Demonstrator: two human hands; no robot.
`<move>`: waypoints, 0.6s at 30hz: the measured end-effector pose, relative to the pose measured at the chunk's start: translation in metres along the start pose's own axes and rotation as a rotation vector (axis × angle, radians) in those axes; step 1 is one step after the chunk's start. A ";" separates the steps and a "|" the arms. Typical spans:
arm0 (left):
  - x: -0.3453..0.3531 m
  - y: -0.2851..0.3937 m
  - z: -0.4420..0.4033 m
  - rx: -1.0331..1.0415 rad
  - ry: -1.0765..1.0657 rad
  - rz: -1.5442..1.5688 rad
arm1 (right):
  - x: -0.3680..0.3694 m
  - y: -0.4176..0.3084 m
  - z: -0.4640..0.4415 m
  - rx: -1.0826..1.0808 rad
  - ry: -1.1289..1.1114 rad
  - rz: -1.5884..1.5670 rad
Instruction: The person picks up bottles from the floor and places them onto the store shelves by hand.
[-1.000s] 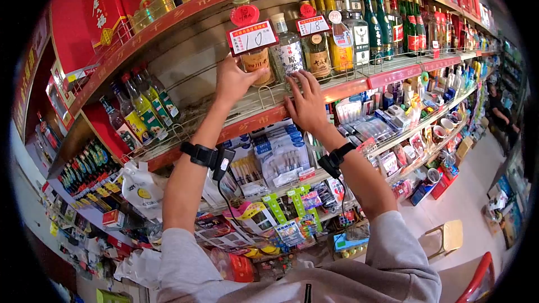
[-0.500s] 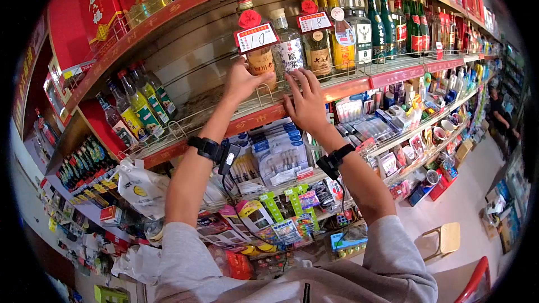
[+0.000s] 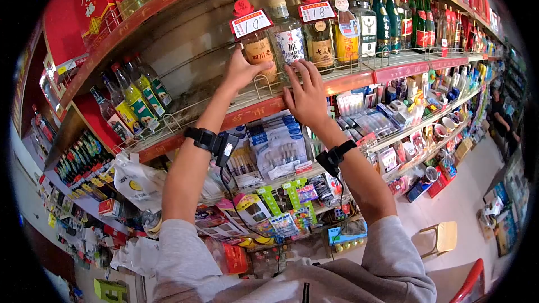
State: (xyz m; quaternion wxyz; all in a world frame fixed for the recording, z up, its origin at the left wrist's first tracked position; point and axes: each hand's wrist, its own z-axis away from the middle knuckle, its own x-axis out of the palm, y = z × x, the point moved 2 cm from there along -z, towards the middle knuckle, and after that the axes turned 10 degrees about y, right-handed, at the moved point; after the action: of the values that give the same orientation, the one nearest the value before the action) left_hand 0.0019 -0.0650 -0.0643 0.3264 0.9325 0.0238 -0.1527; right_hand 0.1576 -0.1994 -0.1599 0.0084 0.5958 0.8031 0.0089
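- left hand [image 3: 241, 73]: grip clasped round the lower part of the amber bottle [image 3: 260, 51], at 12 o'clock on the shelf [image 3: 252, 114]; label shows "四川", price tag [image 3: 251, 24] "10"
- right hand [image 3: 308, 95]: fingers half-curled before the clear bottle [image 3: 289, 38], labelled "原浆"; cannot tell whether its grip holds anything
- toward 1 o'clock: second tag [image 3: 317, 12], "18"

Upper centre: bottle [image 3: 260, 51] on shelf [image 3: 255, 111], left hand [image 3: 240, 76] at its base; second bottle [image 3: 291, 39] to its right, behind right hand [image 3: 307, 98]. Lower right: stool [image 3: 447, 237] on floor [image 3: 455, 196].
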 end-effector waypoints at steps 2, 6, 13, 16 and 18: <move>0.001 0.001 0.000 -0.053 -0.040 -0.002 | 0.001 0.000 0.000 -0.009 0.016 -0.003; -0.003 0.011 0.004 -0.125 -0.066 -0.085 | 0.001 0.001 0.001 0.008 0.011 -0.011; -0.003 0.012 0.005 -0.133 -0.107 0.009 | 0.002 0.002 0.000 -0.016 0.010 0.002; -0.003 0.015 0.010 -0.127 -0.084 -0.009 | 0.002 0.001 0.001 -0.011 0.019 0.000; -0.003 0.009 0.007 -0.141 -0.057 -0.008 | 0.003 0.002 0.000 -0.015 0.025 -0.004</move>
State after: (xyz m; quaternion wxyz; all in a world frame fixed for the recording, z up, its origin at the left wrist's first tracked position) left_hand -0.0015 -0.0765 -0.0628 0.3911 0.9024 0.0287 -0.1785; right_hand 0.1588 -0.1958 -0.1603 0.0030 0.5939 0.8042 0.0223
